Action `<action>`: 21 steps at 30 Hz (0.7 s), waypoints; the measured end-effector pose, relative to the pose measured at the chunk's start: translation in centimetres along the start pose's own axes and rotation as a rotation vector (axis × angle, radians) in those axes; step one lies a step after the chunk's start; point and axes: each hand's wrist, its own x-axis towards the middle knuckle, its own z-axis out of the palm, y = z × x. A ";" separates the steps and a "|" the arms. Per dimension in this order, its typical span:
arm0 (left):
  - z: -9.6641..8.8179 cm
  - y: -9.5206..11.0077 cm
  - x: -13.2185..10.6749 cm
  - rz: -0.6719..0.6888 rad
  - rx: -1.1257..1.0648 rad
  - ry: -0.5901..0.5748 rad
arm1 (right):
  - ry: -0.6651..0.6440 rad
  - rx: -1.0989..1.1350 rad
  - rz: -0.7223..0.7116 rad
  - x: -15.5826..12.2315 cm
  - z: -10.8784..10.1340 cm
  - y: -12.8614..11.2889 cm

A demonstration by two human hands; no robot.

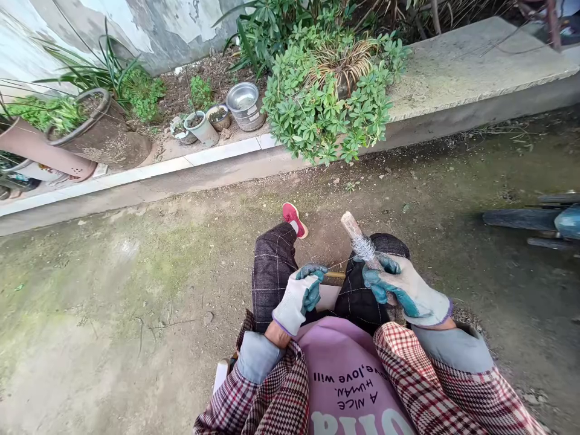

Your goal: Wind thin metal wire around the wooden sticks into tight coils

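Note:
My right hand, in a white and teal work glove, is wrapped round a short wooden stick above my right thigh. Thin silvery wire is wound in many turns about the stick's middle, just beyond my fingers. The stick tilts up and away to the left. My left hand, gloved the same way, is closed in a pinch over my left thigh. A fine strand of wire appears to run between its fingertips and the wound stick. The pinched end itself is hidden by the glove.
Ahead runs a raised bed edge with a large pot, a metal pot and a leafy bush. A stone slab lies at the upper right. A dark-wheeled object stands at the right.

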 end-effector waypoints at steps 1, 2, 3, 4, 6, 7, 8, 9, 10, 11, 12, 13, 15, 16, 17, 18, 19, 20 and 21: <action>0.0 -0.1 0.0 0.008 -0.016 0.007 | 0.003 0.006 0.000 0.0 0.1 0.0; -0.1 -0.2 0.0 0.017 -0.033 0.013 | 0.009 0.013 -0.001 0.0 0.1 -0.1; -0.1 -0.2 -0.1 0.028 -0.051 0.018 | 0.015 0.021 -0.001 -0.1 0.3 -0.2; -0.1 -0.3 -0.2 0.040 -0.067 0.020 | 0.022 0.030 -0.001 -0.1 0.4 -0.4; -0.1 -0.2 -0.5 0.062 -0.083 0.023 | 0.032 0.046 0.004 -0.1 0.6 -0.6; -0.1 -0.2 -0.6 0.069 -0.085 0.027 | 0.037 0.046 0.008 -0.1 0.7 -0.7; -0.1 -0.1 -0.7 0.076 -0.087 0.033 | 0.043 0.043 0.013 -0.1 0.8 -0.8; -0.1 -0.1 -0.8 0.082 -0.089 0.039 | 0.049 0.038 0.017 -0.1 0.9 -0.8; -0.2 -0.1 -0.8 0.085 -0.089 0.046 | 0.053 0.032 0.022 -0.1 0.9 -0.8; -0.2 -0.1 -0.8 0.087 -0.090 0.054 | 0.057 0.027 0.023 -0.1 1.0 -0.9; -0.2 -0.1 -0.7 0.086 -0.085 0.064 | 0.058 0.022 0.023 -0.1 1.0 -0.8; -0.2 -0.1 -0.7 0.080 -0.072 0.075 | 0.058 0.020 0.021 -0.1 1.1 -0.8; -0.1 0.0 -0.6 0.069 -0.018 0.103 | 0.052 0.026 0.018 0.0 1.1 -0.8; 0.0 0.0 -0.6 0.071 0.018 0.119 | 0.048 0.031 0.018 0.0 1.0 -0.7; 0.1 0.0 -0.6 0.075 0.057 0.131 | 0.043 0.038 0.020 0.0 1.0 -0.7; 0.1 0.0 -0.6 0.083 0.095 0.143 | 0.039 0.042 0.022 0.0 0.9 -0.6; 0.2 0.0 -0.7 0.094 0.127 0.153 | 0.035 0.043 0.021 0.1 0.8 -0.6; 0.2 0.0 -0.7 0.106 0.156 0.160 | 0.032 0.039 0.018 0.1 0.7 -0.5; 0.3 0.0 -0.8 0.116 0.183 0.161 | 0.029 0.035 0.016 0.0 0.7 -0.5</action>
